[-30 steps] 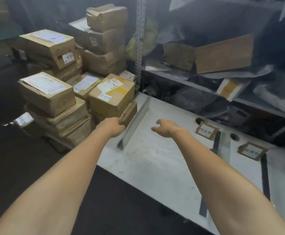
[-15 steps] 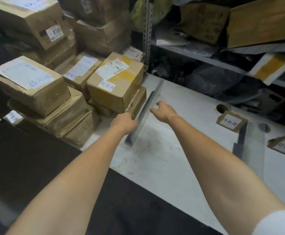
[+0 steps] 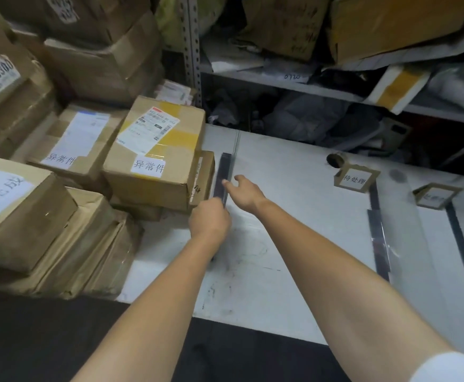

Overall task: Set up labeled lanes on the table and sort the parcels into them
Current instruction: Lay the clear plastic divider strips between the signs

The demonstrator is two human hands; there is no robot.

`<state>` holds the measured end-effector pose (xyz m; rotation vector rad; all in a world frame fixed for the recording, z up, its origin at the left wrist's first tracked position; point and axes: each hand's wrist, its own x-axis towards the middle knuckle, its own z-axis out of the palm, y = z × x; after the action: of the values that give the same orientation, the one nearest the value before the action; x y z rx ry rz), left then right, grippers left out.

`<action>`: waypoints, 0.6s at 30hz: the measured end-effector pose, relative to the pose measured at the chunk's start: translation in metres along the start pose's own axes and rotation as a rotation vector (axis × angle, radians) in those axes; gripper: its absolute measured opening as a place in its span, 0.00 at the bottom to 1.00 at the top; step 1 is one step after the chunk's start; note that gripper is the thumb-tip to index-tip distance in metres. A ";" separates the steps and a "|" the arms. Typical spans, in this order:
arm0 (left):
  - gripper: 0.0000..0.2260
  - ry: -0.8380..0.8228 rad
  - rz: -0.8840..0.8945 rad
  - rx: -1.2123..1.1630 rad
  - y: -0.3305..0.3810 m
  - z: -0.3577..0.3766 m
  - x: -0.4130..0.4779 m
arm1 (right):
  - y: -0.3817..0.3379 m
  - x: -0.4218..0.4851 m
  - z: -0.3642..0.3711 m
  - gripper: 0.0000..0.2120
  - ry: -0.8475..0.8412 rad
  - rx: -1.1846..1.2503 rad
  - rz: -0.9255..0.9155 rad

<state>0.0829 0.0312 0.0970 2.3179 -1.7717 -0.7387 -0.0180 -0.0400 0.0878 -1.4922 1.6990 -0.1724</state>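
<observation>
**Desk:** What does your head view give you?

**Operator:** On my feed both arms reach over the left part of the bench (image 3: pixel 294 244). The left hand (image 3: pixel 210 220) is curled round the near end of a dark strip (image 3: pixel 224 166). The strip lies front to back, just beside the parcels (image 3: pixel 60 216) stacked at the left edge.

**Desk:** And the right hand?

**Operator:** The right hand (image 3: pixel 246 193) is further along the strip, with its fingertips (image 3: pixel 226 183) against the strip's right side. I can't tell whether they pinch it or only touch it.

**Desk:** Which parcel is closest?

**Operator:** A box (image 3: pixel 156 153) with yellow tape, marked 异常件, sitting on a flatter one next to the strip.

**Desk:** Are any lanes marked?

**Operator:** There are two labels (image 3: pixel 355 179) toward the back edge on the right, each at the far end of another dark strip. The nearer one reads 待处理 and the other is too blurred to read. A shelf (image 3: pixel 280 84) of packages runs behind the bench.
</observation>
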 end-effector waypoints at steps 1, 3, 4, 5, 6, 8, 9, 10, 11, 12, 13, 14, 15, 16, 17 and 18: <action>0.08 0.029 -0.002 -0.025 -0.001 -0.001 -0.002 | 0.000 0.000 0.002 0.33 0.006 0.031 0.011; 0.07 0.090 0.001 -0.105 -0.007 -0.006 -0.006 | -0.003 -0.001 0.007 0.36 0.027 0.094 0.022; 0.07 0.120 0.013 -0.131 -0.010 -0.010 -0.009 | -0.005 -0.002 0.008 0.38 0.044 0.116 0.029; 0.07 0.150 0.030 -0.145 -0.012 -0.015 -0.013 | -0.007 -0.004 0.009 0.41 0.061 0.124 0.039; 0.07 0.174 0.045 -0.154 -0.014 -0.018 -0.016 | -0.010 -0.006 0.010 0.43 0.077 0.118 0.048; 0.07 0.208 0.062 -0.175 -0.017 -0.031 -0.020 | -0.017 -0.012 0.009 0.46 0.127 0.086 0.045; 0.07 0.220 0.069 -0.180 -0.017 -0.039 -0.022 | -0.022 -0.016 0.008 0.47 0.165 0.080 0.031; 0.07 0.234 0.080 -0.174 -0.016 -0.048 -0.024 | -0.028 -0.018 0.006 0.48 0.202 0.090 0.012; 0.07 0.248 0.096 -0.167 -0.014 -0.056 -0.025 | -0.034 -0.019 0.003 0.49 0.223 0.118 -0.002; 0.07 0.262 0.116 -0.166 -0.012 -0.065 -0.026 | -0.042 -0.021 -0.001 0.51 0.233 0.169 -0.022; 0.07 0.274 0.144 -0.171 -0.009 -0.076 -0.029 | -0.050 -0.023 -0.006 0.51 0.231 0.262 -0.038; 0.07 0.284 0.177 -0.182 -0.005 -0.084 -0.031 | -0.058 -0.024 -0.013 0.50 0.224 0.377 -0.053; 0.08 0.298 0.212 -0.200 0.000 -0.094 -0.033 | -0.066 -0.027 -0.020 0.47 0.214 0.496 -0.068; 0.08 0.308 0.243 -0.217 0.005 -0.102 -0.035 | -0.073 -0.028 -0.029 0.44 0.198 0.601 -0.072; 0.09 0.314 0.270 -0.232 0.012 -0.110 -0.038 | -0.078 -0.030 -0.038 0.42 0.188 0.683 -0.069; 0.09 0.313 0.288 -0.246 0.018 -0.117 -0.041 | -0.083 -0.032 -0.047 0.41 0.187 0.741 -0.063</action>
<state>0.1130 0.0419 0.2182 1.8509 -1.7111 -0.4841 0.0108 -0.0544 0.1830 -0.9837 1.4832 -0.8939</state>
